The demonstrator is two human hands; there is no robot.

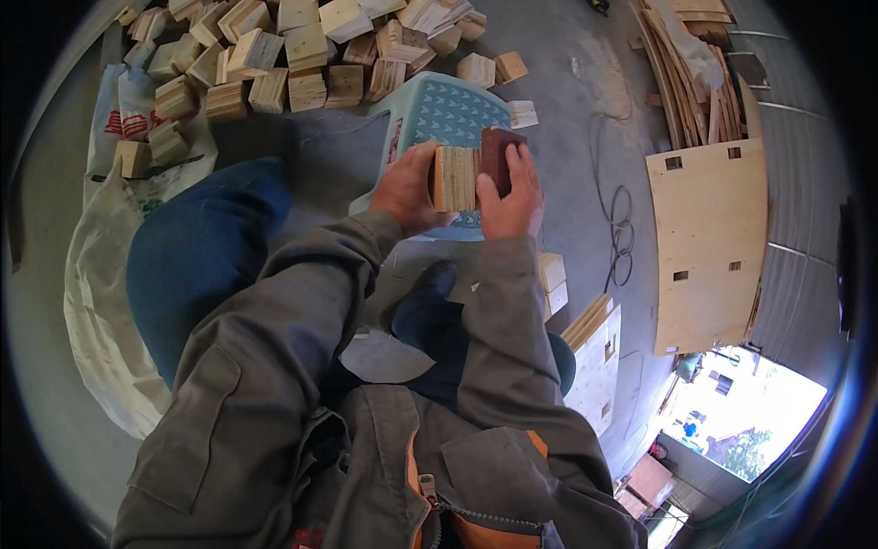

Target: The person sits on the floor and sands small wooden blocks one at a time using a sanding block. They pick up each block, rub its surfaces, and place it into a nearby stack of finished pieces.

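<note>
A block (456, 179) of layered wood is gripped by the left hand (409, 190) over the pale blue stool (457, 105). A red block (501, 157) is grasped by the right hand (514, 203) and held at the layered one's right side. Loose blocks (306, 50) are heaped on the floor (585, 183) beyond, a few being carried by a white sack (105, 284).

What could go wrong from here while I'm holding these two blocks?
The dark red block in the right hand could slip and scrape the left hand, gripping the layered wood block beside it. The wood block might drop if that grip loosens. The looped cable on the floor could trip someone.
</note>
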